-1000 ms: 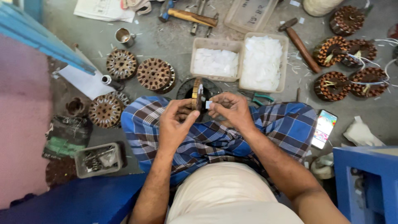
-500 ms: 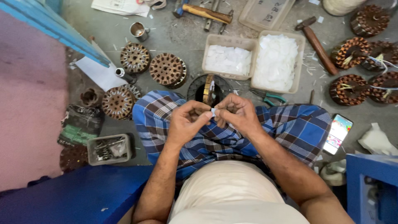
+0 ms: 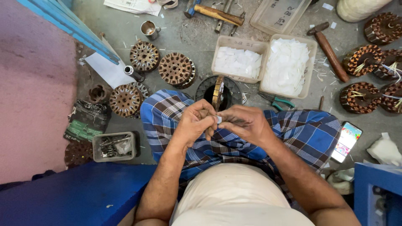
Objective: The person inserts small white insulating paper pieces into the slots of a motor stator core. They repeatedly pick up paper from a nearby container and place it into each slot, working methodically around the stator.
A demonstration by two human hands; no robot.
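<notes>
My left hand (image 3: 193, 124) and my right hand (image 3: 245, 123) meet over my lap, above the blue checked cloth (image 3: 310, 134). Together they pinch a small white paper slip (image 3: 218, 119) between the fingertips. Just beyond them a round slotted motor core (image 3: 217, 93) stands on edge on the floor, and my fingers reach its near rim. Two open plastic trays (image 3: 238, 62) (image 3: 289, 62) full of white paper slips lie a little farther out.
Bare slotted cores (image 3: 176, 69) lie to the left, copper-wound cores (image 3: 360, 97) to the right. Hammers (image 3: 331, 52) (image 3: 217, 14), green-handled pliers (image 3: 278, 101), a metal cup (image 3: 149, 28), a small parts tray (image 3: 114, 146) and a phone (image 3: 346, 141) surround me. Blue furniture (image 3: 67, 196) flanks both sides.
The view has drifted slightly, shifting the floor things. My hands have stayed together at the standing core, still working the white slip between the fingertips.
</notes>
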